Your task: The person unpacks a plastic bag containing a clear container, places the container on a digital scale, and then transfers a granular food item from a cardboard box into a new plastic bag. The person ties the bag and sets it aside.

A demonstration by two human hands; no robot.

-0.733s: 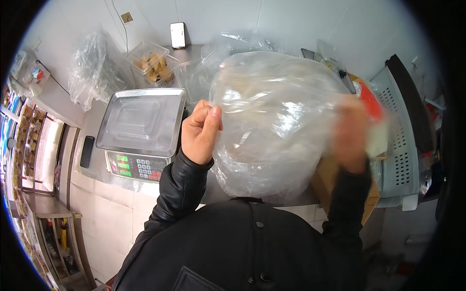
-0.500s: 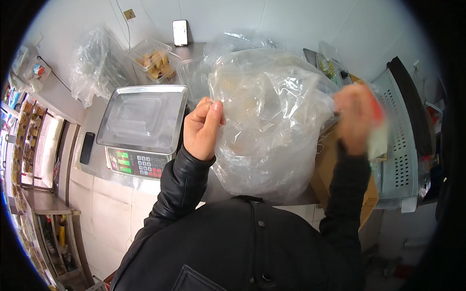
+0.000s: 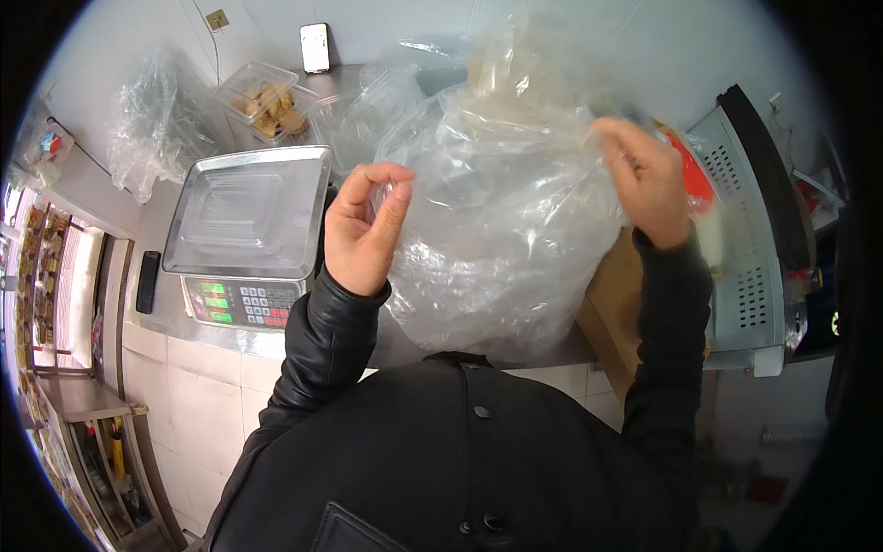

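Observation:
A big, crumpled clear plastic bag fills the middle of the bench. My left hand has its fingers curled on the bag's left edge, with the thumb upright. My right hand pinches the bag's upper right part, where the plastic is bunched and blurred. Left of the bag, a steel-topped digital scale carries a clear plastic tray. Behind the scale are clear tubs with brown food pieces and more empty clear containers. The bag hides much of what lies behind it.
A phone stands against the wall, and a dark one lies left of the scale. Loose plastic bags sit at the back left. At the right are a cardboard box, a red object and a perforated steel machine.
My right hand has moved up and left, and the bag's top has risen into a bunched, raised mass. My left hand has shifted slightly up and left in the picture, as has the whole view.

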